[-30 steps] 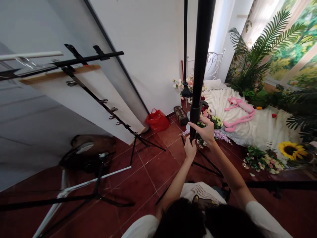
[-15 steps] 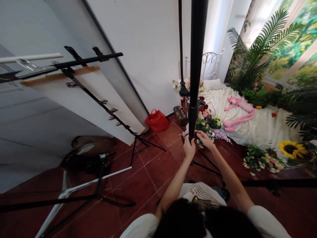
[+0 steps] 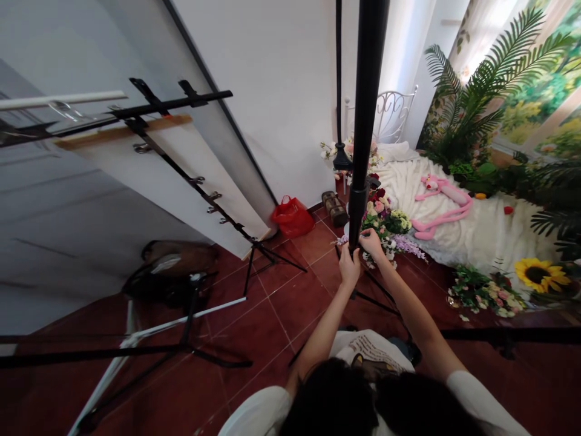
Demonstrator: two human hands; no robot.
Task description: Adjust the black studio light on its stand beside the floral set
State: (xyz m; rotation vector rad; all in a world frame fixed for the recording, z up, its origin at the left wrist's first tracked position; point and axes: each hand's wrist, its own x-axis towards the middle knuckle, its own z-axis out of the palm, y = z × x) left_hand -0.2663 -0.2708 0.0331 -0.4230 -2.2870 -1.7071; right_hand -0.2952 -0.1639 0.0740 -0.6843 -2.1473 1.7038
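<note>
A tall black light stand (image 3: 365, 115) rises upright in front of me, its thick column running out of the top of the view. My left hand (image 3: 349, 266) is wrapped around the lower part of this column, below a collar-like joint. On the column's right side, at about the same height, my right hand (image 3: 371, 243) has its fingers curled in a pinch against the stand. Whatever lies between those fingertips is too small and hidden to make out. The stand's dark legs (image 3: 379, 297) spread over the floor below my hands.
On the left, a white panel (image 3: 200, 188) hangs clipped to a black stand. A red bag (image 3: 293, 216) and a rolled bundle (image 3: 333, 209) lie by the wall. Flowers (image 3: 388, 221), a pink plush toy (image 3: 447, 197) and a white-covered bed (image 3: 490, 233) are to the right.
My right fingers have curled in more tightly beside the column. My left hand keeps its hold. The whole view has shifted slightly, with the surroundings appearing a little further right.
</note>
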